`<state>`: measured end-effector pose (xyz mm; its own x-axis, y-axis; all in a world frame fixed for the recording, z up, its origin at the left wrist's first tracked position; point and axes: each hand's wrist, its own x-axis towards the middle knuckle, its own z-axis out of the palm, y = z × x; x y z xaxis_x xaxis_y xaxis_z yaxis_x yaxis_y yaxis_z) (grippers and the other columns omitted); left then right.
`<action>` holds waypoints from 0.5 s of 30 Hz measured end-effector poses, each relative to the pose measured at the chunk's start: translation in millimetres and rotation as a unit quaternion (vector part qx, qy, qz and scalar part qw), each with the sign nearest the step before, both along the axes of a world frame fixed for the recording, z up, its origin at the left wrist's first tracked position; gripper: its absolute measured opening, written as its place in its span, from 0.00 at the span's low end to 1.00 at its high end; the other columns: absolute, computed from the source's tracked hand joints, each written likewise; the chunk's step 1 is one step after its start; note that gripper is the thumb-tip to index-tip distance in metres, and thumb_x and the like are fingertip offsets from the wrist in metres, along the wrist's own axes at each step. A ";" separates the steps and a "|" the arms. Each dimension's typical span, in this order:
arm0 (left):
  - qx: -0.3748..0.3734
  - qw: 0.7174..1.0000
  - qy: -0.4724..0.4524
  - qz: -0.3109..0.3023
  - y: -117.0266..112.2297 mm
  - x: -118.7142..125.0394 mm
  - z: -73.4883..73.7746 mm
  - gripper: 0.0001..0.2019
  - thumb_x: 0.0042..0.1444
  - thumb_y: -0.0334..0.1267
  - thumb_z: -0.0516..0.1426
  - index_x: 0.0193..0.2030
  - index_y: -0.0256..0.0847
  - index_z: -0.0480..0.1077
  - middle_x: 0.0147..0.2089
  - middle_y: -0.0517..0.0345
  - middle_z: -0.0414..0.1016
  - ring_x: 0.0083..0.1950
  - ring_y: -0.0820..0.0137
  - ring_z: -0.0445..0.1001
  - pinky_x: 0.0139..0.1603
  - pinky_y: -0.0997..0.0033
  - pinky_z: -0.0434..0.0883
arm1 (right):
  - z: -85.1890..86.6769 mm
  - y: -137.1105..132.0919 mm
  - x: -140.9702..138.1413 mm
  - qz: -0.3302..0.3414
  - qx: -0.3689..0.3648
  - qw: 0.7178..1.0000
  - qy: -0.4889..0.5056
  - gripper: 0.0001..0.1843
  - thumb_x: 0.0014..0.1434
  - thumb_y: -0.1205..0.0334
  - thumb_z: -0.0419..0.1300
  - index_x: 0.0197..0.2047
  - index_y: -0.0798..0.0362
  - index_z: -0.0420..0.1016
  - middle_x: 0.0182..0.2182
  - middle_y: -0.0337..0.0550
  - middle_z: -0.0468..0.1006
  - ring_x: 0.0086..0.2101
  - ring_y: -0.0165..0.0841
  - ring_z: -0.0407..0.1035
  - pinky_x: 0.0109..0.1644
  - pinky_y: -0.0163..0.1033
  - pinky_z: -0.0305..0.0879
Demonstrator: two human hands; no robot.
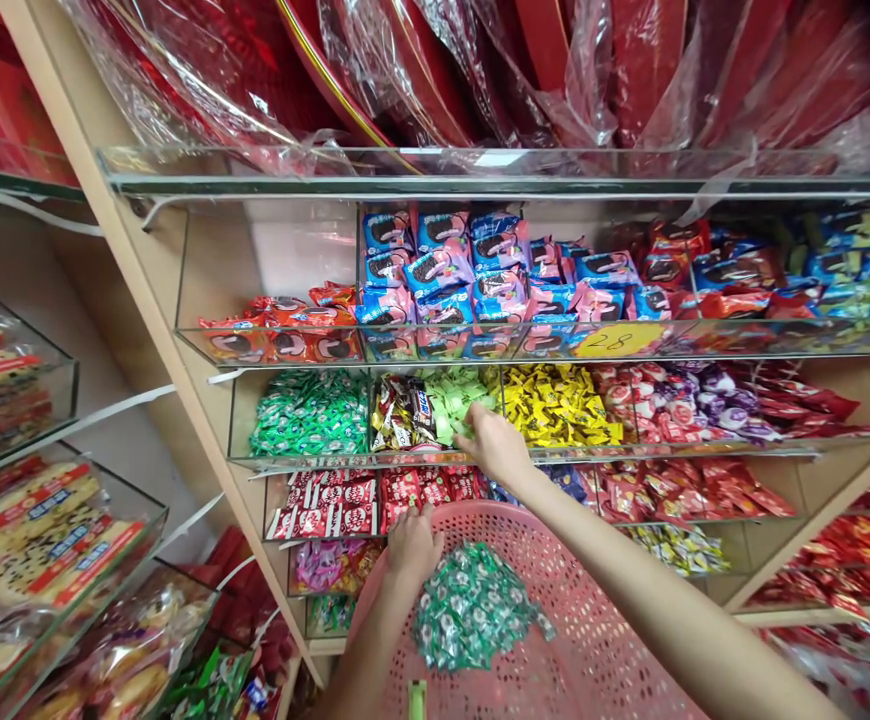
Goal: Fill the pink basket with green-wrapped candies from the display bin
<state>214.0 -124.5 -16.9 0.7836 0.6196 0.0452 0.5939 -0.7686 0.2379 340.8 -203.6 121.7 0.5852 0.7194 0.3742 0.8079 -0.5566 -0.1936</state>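
Note:
My left hand is wrapped over the left rim of a pink perforated plastic basket. Inside the basket lies a heap of small green-wrapped candies, and one light green wrapper shows near its bottom left. My right hand reaches over the glass lip of a shelf, its fingers curled at a pile of light green wrapped candies. Its fingertips are partly hidden, so I cannot make out what is in them. Dark brown wrapped candies lie to the left of that pile, and yellow-wrapped candies to its right.
A glass shelf edge with a yellow price tag runs above my right hand. Blue cookie packs are stacked there. Green candies fill the compartment at left. Red packs sit on the shelf below. Glass bins stand at left.

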 end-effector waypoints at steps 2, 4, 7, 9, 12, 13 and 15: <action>0.001 1.000 -0.002 -0.001 0.1 0.1 -0.1 0.25 0.57 0.43 0.48 0.61 0.38 0.61 0.55 0.45 0.70 0.57 0.60 0.67 0.55 0.62 0.65 | -2.2 -1.0 2.0 0.001 0.010 1.000 0.001 0.10 0.58 0.58 0.55 0.42 0.53 0.64 0.38 0.47 0.76 0.34 0.35 0.71 0.31 0.34 0.53; 0.000 1.000 0.000 -0.001 0.4 0.3 -0.6 0.26 0.57 0.43 0.48 0.61 0.38 0.61 0.55 0.44 0.70 0.57 0.60 0.67 0.56 0.62 0.64 | -3.3 -3.5 4.3 0.004 0.025 1.000 0.004 0.10 0.57 0.58 0.55 0.42 0.52 0.64 0.38 0.46 0.76 0.33 0.34 0.70 0.30 0.34 0.51; -0.004 1.000 0.004 0.001 1.0 0.7 -1.8 0.26 0.57 0.44 0.48 0.61 0.38 0.61 0.56 0.45 0.70 0.57 0.60 0.67 0.56 0.62 0.64 | -3.2 -9.1 7.3 0.013 0.061 0.998 0.012 0.10 0.57 0.58 0.55 0.41 0.52 0.64 0.36 0.44 0.76 0.33 0.33 0.69 0.30 0.34 0.52; -0.002 1.000 0.002 0.001 1.3 1.0 -2.8 0.26 0.57 0.43 0.48 0.61 0.38 0.61 0.56 0.44 0.70 0.57 0.60 0.67 0.56 0.62 0.64 | -2.8 -12.7 9.4 0.018 0.091 0.996 0.020 0.09 0.56 0.58 0.55 0.39 0.52 0.65 0.35 0.43 0.76 0.33 0.33 0.69 0.31 0.34 0.52; 0.006 1.000 0.002 0.001 1.7 1.3 -4.2 0.25 0.57 0.42 0.48 0.61 0.38 0.61 0.55 0.44 0.70 0.56 0.60 0.67 0.55 0.62 0.64 | -2.4 -16.1 14.0 0.032 0.130 0.990 0.040 0.08 0.55 0.58 0.55 0.37 0.52 0.65 0.32 0.42 0.76 0.32 0.32 0.69 0.32 0.34 0.54; 0.007 1.000 0.004 0.001 1.8 1.3 -4.4 0.25 0.57 0.42 0.48 0.61 0.38 0.61 0.55 0.45 0.70 0.56 0.60 0.67 0.55 0.62 0.64 | -2.2 -16.8 15.9 0.039 0.145 0.987 0.050 0.08 0.55 0.59 0.56 0.37 0.52 0.65 0.32 0.41 0.75 0.32 0.32 0.68 0.32 0.34 0.54; 0.006 1.000 0.008 0.002 1.9 1.2 -4.5 0.25 0.57 0.43 0.49 0.61 0.39 0.61 0.55 0.45 0.70 0.57 0.60 0.67 0.56 0.62 0.63 | -1.0 -18.4 19.2 0.056 0.178 0.980 0.075 0.08 0.53 0.58 0.57 0.35 0.53 0.65 0.30 0.41 0.75 0.31 0.32 0.68 0.33 0.34 0.56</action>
